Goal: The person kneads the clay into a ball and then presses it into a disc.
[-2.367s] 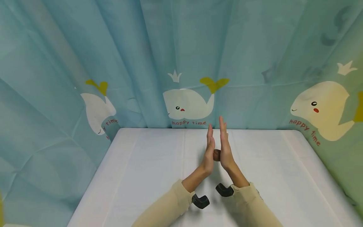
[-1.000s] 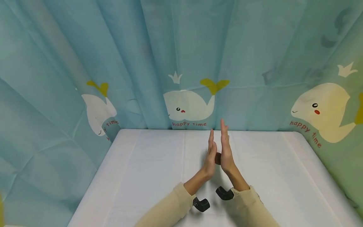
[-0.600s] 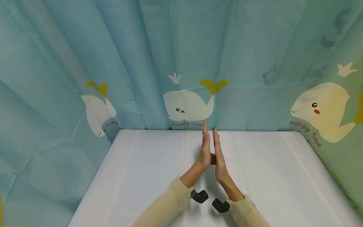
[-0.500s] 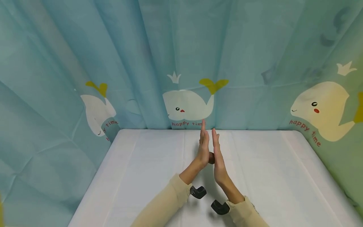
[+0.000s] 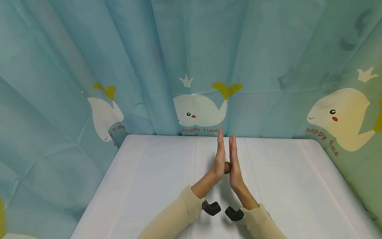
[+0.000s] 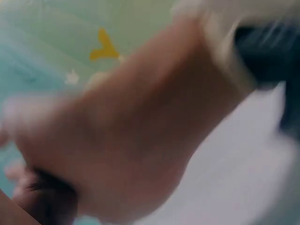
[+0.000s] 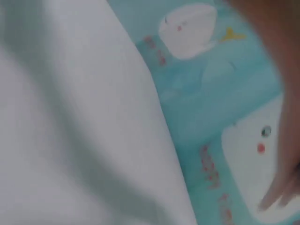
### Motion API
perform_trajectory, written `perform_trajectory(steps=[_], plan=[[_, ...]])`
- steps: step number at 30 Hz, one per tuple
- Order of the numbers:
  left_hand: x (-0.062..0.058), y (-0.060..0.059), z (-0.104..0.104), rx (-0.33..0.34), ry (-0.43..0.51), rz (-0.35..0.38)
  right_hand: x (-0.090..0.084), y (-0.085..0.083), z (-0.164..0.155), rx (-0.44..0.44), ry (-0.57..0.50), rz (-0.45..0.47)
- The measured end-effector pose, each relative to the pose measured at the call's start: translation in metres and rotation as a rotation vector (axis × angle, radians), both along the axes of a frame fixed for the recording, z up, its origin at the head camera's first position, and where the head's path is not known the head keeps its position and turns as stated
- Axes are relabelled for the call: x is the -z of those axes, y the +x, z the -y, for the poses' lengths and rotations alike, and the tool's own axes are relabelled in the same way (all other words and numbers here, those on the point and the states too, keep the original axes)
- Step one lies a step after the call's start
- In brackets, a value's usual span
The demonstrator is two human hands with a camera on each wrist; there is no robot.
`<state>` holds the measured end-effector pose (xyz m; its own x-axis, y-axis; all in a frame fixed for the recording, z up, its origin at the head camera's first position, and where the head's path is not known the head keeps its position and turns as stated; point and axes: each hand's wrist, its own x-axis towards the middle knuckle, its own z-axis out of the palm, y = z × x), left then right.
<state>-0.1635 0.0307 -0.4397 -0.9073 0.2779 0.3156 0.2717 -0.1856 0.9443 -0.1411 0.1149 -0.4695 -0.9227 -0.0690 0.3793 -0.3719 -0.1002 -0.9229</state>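
Both hands stand upright, palm to palm, over the white table (image 5: 155, 179). A small brown lump (image 5: 227, 167) is pressed between the palms near their heels; only its edge shows. My left hand (image 5: 220, 156) and my right hand (image 5: 234, 162) both have straight fingers pointing up and away. The left fingertips reach slightly higher in the head view. In the blurred left wrist view the left hand (image 6: 122, 140) fills the frame, with the dark lump (image 6: 49, 201) at its lower left. The right wrist view is blurred and shows only a strip of the right hand (image 7: 283, 84).
A blue curtain (image 5: 191, 49) printed with white whales closes off the table on the back and both sides. A black wrist camera mount (image 5: 211, 207) sits at the left cuff and another mount (image 5: 234, 214) at the right cuff. Beige sleeves cover both forearms.
The palms have slid against each other with the lump between them. Since half a second ago the right hand has moved forward, and both hands sit a little further right.
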Motion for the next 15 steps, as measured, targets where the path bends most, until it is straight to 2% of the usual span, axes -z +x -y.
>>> perform_trajectory(steps=[4,6,8,10,12,15], plan=[[0.007,-0.013,0.003,-0.057,-0.033,0.041,-0.008,0.013,0.01,0.017,0.056,-0.095],[0.013,-0.012,0.002,-0.042,-0.049,0.046,-0.016,0.012,0.01,0.044,0.097,-0.158],[0.018,-0.006,-0.001,0.002,-0.067,0.045,-0.024,0.006,0.005,0.075,0.119,-0.189],[0.02,0.002,-0.004,0.036,-0.06,0.04,-0.029,-0.004,-0.003,0.092,0.126,-0.182],[0.019,0.008,-0.006,0.033,-0.053,0.02,-0.03,-0.013,-0.009,0.082,0.124,-0.146],[0.012,0.013,-0.005,0.029,0.004,0.014,-0.018,-0.02,-0.015,0.055,0.122,-0.094]])
